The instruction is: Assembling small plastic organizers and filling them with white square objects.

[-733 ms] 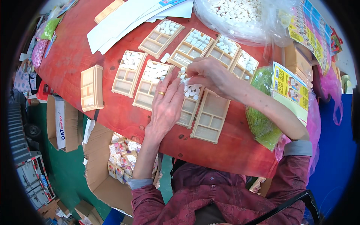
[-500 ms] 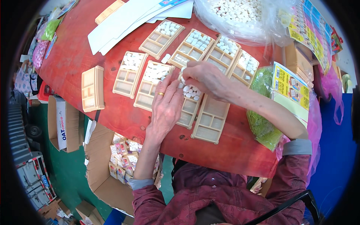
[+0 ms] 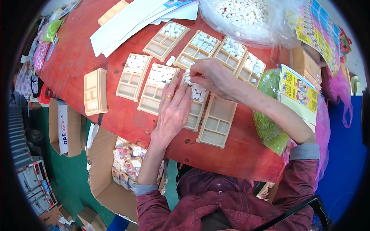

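The left hand [image 3: 172,111] lies flat, fingers extended and not gripping, pressing on the beige compartment tray [image 3: 194,106] at the table's centre; a ring shows on one finger. The right hand [image 3: 206,75] is curled over the upper end of the same tray, fingertips pinched among the small white blocks [image 3: 197,92] in its top compartment; whether a block is actually held cannot be determined. Judged from the layout, filling is well advanced: five trays farther from the person, across the red table [image 3: 77,57], already carry white blocks, though several compartments in them remain bare. The adjacent tray [image 3: 217,121] to the right is wholly empty, and a small stack of trays [image 3: 95,91] at the left is unloaded. The trays appear rigid moulded plastic, rectangular, with thin dividing walls. The blocks are matte, chalky, roughly cubic. A clear, crinkled plastic bag [image 3: 246,15] holds the bulk supply at the far edge.
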A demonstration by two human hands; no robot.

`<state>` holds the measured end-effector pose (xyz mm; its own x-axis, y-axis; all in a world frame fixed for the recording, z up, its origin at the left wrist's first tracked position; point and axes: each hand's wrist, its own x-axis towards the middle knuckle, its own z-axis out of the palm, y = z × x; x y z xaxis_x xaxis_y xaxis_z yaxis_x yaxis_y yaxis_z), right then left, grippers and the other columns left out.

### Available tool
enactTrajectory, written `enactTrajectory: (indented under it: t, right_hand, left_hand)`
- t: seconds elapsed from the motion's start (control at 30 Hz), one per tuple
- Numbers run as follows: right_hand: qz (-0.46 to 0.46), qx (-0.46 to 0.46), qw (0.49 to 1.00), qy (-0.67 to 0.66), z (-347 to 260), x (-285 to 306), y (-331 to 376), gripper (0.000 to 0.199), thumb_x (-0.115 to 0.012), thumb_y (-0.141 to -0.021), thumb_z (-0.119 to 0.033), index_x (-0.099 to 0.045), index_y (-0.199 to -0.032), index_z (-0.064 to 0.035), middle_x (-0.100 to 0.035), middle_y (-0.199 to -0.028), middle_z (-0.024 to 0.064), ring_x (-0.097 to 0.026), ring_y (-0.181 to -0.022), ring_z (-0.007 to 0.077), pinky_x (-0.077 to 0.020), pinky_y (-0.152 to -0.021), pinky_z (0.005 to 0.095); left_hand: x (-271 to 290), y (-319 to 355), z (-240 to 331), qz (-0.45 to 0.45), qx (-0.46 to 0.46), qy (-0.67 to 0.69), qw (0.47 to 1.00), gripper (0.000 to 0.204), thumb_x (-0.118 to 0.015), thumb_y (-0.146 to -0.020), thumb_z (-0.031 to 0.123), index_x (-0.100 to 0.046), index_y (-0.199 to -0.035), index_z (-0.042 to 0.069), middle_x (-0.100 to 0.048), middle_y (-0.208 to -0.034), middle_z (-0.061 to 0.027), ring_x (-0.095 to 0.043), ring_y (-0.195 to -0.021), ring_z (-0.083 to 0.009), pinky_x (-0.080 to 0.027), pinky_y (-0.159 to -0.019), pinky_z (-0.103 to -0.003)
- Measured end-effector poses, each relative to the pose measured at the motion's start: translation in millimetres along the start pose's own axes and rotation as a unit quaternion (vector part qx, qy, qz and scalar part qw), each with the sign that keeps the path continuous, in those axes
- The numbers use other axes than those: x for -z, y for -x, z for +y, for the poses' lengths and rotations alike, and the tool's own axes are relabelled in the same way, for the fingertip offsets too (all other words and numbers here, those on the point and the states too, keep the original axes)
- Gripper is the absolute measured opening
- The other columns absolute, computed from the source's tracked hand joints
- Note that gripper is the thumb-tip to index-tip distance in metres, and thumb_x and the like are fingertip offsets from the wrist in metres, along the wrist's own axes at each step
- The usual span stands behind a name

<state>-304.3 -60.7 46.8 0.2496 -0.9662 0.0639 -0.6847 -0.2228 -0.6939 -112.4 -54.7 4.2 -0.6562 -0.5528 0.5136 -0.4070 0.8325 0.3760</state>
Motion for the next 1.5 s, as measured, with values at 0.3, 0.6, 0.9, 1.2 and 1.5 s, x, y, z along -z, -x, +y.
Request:
enactTrajectory:
  t: [0.3, 0.6, 0.9, 1.2, 1.5]
  right_hand:
    - [0.031, -0.019, 0.999, 0.028, 5, -10, -2, 0.01, -0.063, -0.077, -0.006, -0.06, -0.075, 0.0031, -0.06, -0.074, 0.0196, -0.06, -0.073, 0.0363, -0.0483, -0.066, 0.0418]
    - [0.049, -0.034, 0.998, 0.038, 4, -5, 0, 0.012, -0.066, -0.078, -0.007, -0.062, -0.084, 0.0027, -0.061, -0.077, 0.0185, -0.062, -0.077, 0.0344, -0.0486, -0.067, 0.0398]
    - [-0.025, 0.097, 0.972, 0.211, 2, -2, -11, 0.025, -0.059, -0.074, 0.0, -0.059, -0.099, -0.0029, -0.055, -0.089, 0.0132, -0.062, -0.085, 0.0313, -0.0505, -0.069, 0.0409]
    - [0.066, 0.107, 0.984, 0.124, 3, 7, -5, 0.013, -0.063, -0.081, -0.007, -0.057, -0.09, 0.0, -0.057, -0.085, 0.0131, -0.06, -0.074, 0.0263, -0.0473, -0.061, 0.0372]
    - [-0.031, -0.107, 0.99, -0.085, -33, 28, 59, 0.01, -0.064, -0.084, -0.007, -0.059, -0.085, 0.0016, -0.059, -0.071, 0.0119, -0.055, -0.064, 0.022, -0.0448, -0.06, 0.0338]
  left_hand:
    - [3, -1, 4, -0.036, 0.017, -0.025, 0.999, 0.027, -0.064, -0.081, 0.001, -0.063, -0.107, -0.005, -0.06, -0.118, -0.0177, -0.049, -0.121, -0.0391, -0.04, -0.1, -0.051]
    - [3, -2, 4, -0.026, -0.001, -0.033, 0.999, 0.028, -0.065, -0.08, 0.0, -0.063, -0.108, -0.005, -0.059, -0.118, -0.0181, -0.049, -0.121, -0.0392, -0.04, -0.1, -0.05]
    - [-1, -1, 3, -0.023, 0.0, -0.017, 1.0, 0.031, -0.064, -0.078, -0.002, -0.061, -0.108, -0.008, -0.059, -0.116, -0.0213, -0.049, -0.12, -0.0398, -0.041, -0.099, -0.047]
    - [-1, 2, -1, -0.028, 0.013, -0.014, 0.999, 0.028, -0.058, -0.084, 0.004, -0.06, -0.111, -0.006, -0.056, -0.124, -0.02, -0.042, -0.129, -0.0385, -0.036, -0.101, -0.054]
    - [7, -1, 6, -0.07, -0.033, -0.046, 0.996, 0.049, -0.066, -0.081, 0.012, -0.053, -0.127, 0.0, -0.047, -0.138, -0.0148, -0.032, -0.136, -0.0389, -0.03, -0.106, -0.057]
